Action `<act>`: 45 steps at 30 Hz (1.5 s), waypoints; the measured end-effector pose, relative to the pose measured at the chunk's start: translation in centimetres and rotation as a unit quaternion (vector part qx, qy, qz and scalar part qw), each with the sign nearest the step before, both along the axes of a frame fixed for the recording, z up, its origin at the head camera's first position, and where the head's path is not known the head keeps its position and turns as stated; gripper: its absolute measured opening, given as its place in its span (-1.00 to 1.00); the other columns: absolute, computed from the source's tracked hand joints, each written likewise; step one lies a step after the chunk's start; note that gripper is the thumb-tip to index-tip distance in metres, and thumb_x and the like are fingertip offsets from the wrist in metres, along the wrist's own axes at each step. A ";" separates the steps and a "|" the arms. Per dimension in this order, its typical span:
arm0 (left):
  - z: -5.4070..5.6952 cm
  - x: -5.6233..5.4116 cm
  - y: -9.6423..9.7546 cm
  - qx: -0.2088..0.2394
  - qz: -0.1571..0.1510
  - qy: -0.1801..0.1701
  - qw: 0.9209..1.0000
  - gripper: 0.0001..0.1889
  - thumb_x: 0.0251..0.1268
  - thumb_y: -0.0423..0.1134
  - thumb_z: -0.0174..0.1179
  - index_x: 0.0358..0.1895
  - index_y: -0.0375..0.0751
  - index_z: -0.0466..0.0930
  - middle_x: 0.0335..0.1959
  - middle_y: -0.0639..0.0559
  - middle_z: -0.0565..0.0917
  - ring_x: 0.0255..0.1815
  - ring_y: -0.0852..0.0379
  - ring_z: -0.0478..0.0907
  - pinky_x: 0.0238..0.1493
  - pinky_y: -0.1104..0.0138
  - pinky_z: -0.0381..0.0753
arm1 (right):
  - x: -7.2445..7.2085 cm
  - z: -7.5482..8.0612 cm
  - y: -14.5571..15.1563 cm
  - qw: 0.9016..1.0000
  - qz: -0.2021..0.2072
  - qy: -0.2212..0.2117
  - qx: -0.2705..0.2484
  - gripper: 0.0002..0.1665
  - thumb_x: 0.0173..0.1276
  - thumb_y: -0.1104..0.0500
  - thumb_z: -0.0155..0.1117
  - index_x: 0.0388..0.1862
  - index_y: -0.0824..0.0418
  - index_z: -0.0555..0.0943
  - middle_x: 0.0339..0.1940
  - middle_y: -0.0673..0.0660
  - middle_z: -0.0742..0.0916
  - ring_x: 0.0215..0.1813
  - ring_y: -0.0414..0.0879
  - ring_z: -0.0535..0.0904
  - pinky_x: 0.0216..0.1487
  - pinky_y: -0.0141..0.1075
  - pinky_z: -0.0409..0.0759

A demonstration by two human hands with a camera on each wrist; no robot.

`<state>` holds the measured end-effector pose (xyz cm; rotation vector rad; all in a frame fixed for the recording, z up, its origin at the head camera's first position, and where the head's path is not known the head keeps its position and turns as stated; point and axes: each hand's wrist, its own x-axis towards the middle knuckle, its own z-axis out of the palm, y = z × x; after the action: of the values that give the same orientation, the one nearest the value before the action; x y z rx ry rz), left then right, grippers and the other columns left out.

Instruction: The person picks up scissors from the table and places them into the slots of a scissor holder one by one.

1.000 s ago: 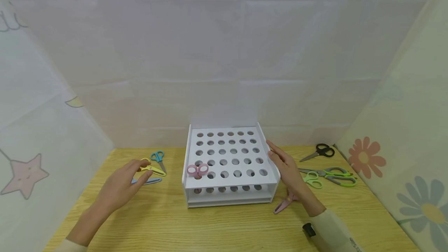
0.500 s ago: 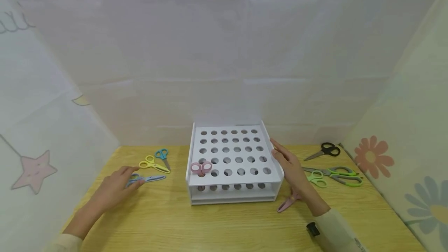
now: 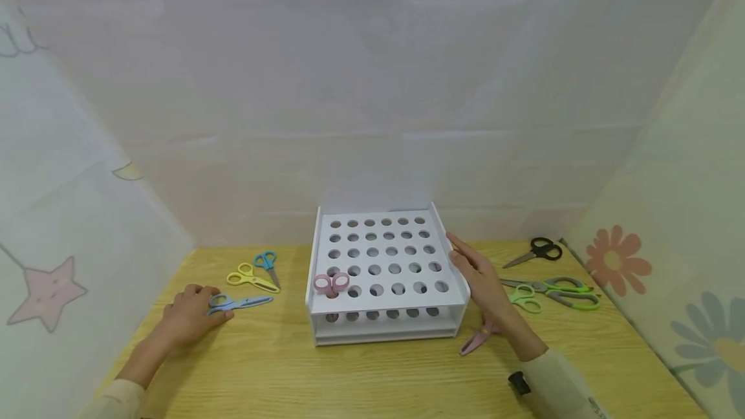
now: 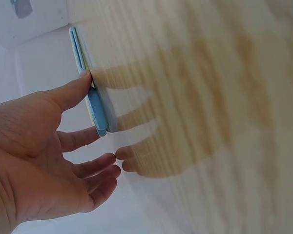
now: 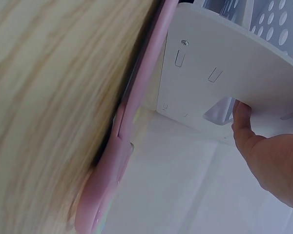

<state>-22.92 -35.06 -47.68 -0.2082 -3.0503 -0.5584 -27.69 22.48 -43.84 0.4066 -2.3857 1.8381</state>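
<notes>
My left hand (image 3: 189, 315) is at the light blue scissors (image 3: 238, 303) on the left of the table. In the left wrist view the thumb presses one side of these scissors (image 4: 96, 109) and the index finger reaches behind the handle; the other fingers are loosely bent. A white rack (image 3: 381, 260) with rows of round holes stands in the middle. My right hand (image 3: 485, 286) holds its right side panel, with a fingertip in the panel's cutout in the right wrist view. Pink-handled scissors (image 3: 332, 284) stand in a front-left hole of the rack.
Yellow scissors (image 3: 251, 277) and blue-handled scissors (image 3: 267, 268) lie behind the left hand. Right of the rack lie pink scissors (image 3: 478, 339), partly under the right arm, light green scissors (image 3: 526, 299), larger green-grey scissors (image 3: 564, 291) and black scissors (image 3: 538, 251). Fabric walls surround the wooden table.
My left hand has drawn back from over the yellow scissors to the light blue ones, which it covered in part before. The right hand has stayed on the rack.
</notes>
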 end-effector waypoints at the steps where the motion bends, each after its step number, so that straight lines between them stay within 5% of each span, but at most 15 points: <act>1: 0.1 -0.1 0.0 -0.001 0.001 0.004 1.000 -0.27 0.36 0.13 0.32 0.24 -0.52 0.47 0.15 -0.62 0.37 0.05 -0.62 0.37 -0.16 -0.39 0.37 | 0.0 0.0 0.0 1.000 0.000 -0.002 -0.003 -0.39 0.65 -0.09 0.04 0.60 -0.05 0.32 0.30 0.30 0.59 0.01 0.07 0.66 -0.15 -0.20 0.68; 8: 0.7 -0.7 0.1 0.002 0.001 0.004 1.000 -0.29 0.31 0.07 0.38 0.17 -0.56 0.48 0.07 -0.55 0.44 -0.01 -0.49 0.45 -0.18 -0.28 0.47 | -0.1 -0.1 0.0 1.000 -0.004 -0.003 -0.012 -0.38 0.64 -0.14 0.03 0.60 -0.10 0.30 0.34 0.26 0.57 0.07 0.07 0.64 -0.09 -0.22 0.67; 15: 0.3 -0.4 0.1 0.077 0.001 -0.038 0.996 -0.32 0.18 -0.05 0.51 0.08 -0.57 0.42 -0.17 -0.20 0.59 -0.20 -0.07 0.53 -0.20 0.03 0.57 | 0.1 -0.5 0.1 1.000 -0.004 -0.012 -0.012 -0.39 0.65 -0.10 0.03 0.61 -0.08 0.30 0.34 0.28 0.57 0.08 0.08 0.63 -0.08 -0.21 0.67; 23: -0.7 0.0 -0.4 0.145 0.020 -0.045 0.988 -0.33 0.08 -0.11 0.56 0.09 -0.42 0.39 -0.23 -0.16 0.66 -0.26 0.00 0.56 -0.31 0.20 0.53 | 0.2 -0.6 0.4 1.000 -0.016 -0.009 -0.001 -0.39 0.64 -0.13 0.05 0.59 -0.12 0.33 0.32 0.27 0.58 0.08 0.09 0.63 -0.09 -0.22 0.66; 26: -1.1 0.4 -0.9 0.209 0.022 -0.068 0.975 -0.31 0.11 -0.18 0.55 0.16 -0.44 0.35 -0.17 -0.18 0.65 -0.21 0.01 0.57 -0.29 0.24 0.55 | 0.3 -0.8 0.4 1.000 -0.017 -0.014 -0.002 -0.39 0.64 -0.12 0.06 0.59 -0.09 0.33 0.34 0.28 0.57 0.10 0.10 0.62 -0.09 -0.22 0.66; 32: -0.7 1.0 -1.5 0.369 -0.002 -0.135 0.919 -0.24 0.27 -0.31 0.44 0.36 -0.48 0.13 0.14 -0.36 0.53 -0.10 -0.06 0.63 -0.19 0.16 0.68 | 0.5 -0.8 0.1 1.000 -0.017 -0.014 0.008 -0.38 0.64 -0.12 0.06 0.60 -0.06 0.32 0.35 0.27 0.56 0.11 0.10 0.61 -0.06 -0.22 0.65; 35: 0.2 0.8 -1.3 0.392 -0.017 -0.141 0.909 -0.23 0.36 -0.29 0.37 0.45 -0.43 0.08 0.20 -0.35 0.51 -0.07 -0.09 0.62 -0.14 0.11 0.66 | 0.4 -0.5 0.0 1.000 -0.020 -0.007 0.016 -0.39 0.64 -0.13 0.06 0.59 -0.08 0.33 0.30 0.26 0.59 0.09 0.10 0.61 -0.07 -0.23 0.65; 38: 1.0 0.0 -0.9 0.387 -0.029 -0.128 0.913 -0.28 0.44 -0.22 0.31 0.48 -0.38 0.12 0.18 -0.29 0.54 -0.03 -0.14 0.61 -0.09 0.08 0.62 | 0.3 -0.1 0.0 1.000 -0.019 -0.003 0.017 -0.39 0.64 -0.13 0.05 0.59 -0.08 0.33 0.29 0.26 0.60 0.08 0.11 0.61 -0.07 -0.22 0.65; 45: 2.9 -1.2 1.3 0.317 -0.022 -0.075 0.945 -0.44 0.50 0.03 0.22 0.35 -0.26 0.39 -0.01 -0.23 0.61 -0.04 -0.23 0.52 -0.10 0.09 0.57 | 0.1 0.1 -0.3 1.000 -0.012 -0.008 -0.004 -0.40 0.64 -0.08 0.07 0.59 -0.08 0.33 0.31 0.29 0.59 0.07 0.12 0.61 -0.11 -0.23 0.65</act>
<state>-24.12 -33.77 -44.76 -0.2129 -2.8071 -1.5690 -27.58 22.22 -43.73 0.3616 -2.3817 1.8478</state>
